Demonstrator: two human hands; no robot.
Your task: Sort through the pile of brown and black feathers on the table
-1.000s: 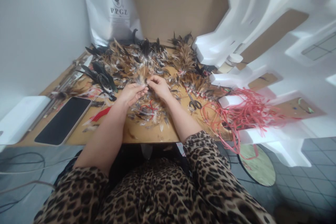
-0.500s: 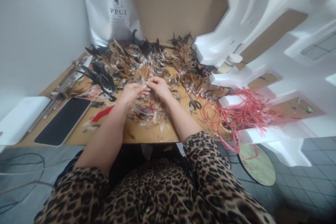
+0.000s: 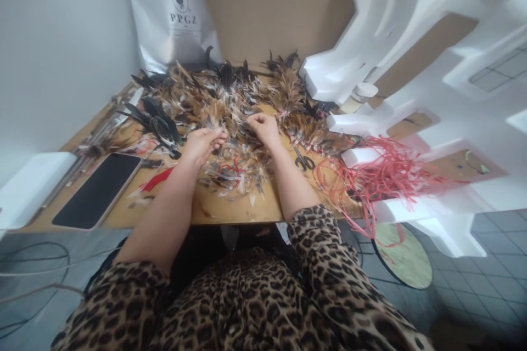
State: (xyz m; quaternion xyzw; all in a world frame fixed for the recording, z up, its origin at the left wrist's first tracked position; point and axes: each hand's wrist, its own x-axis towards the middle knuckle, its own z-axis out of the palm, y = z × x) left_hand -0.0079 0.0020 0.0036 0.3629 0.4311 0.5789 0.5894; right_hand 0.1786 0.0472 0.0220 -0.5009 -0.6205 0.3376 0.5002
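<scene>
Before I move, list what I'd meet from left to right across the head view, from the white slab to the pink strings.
White slab, phone, left hand, right hand, scissors, pink strings.

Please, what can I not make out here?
All in the head view:
- What the right hand pinches, if anything: too small.
- Base of the feather bunch at the left hand: behind fingers.
- Fine print on the silver bag: blurred.
- White box, left end: cut by edge.
</scene>
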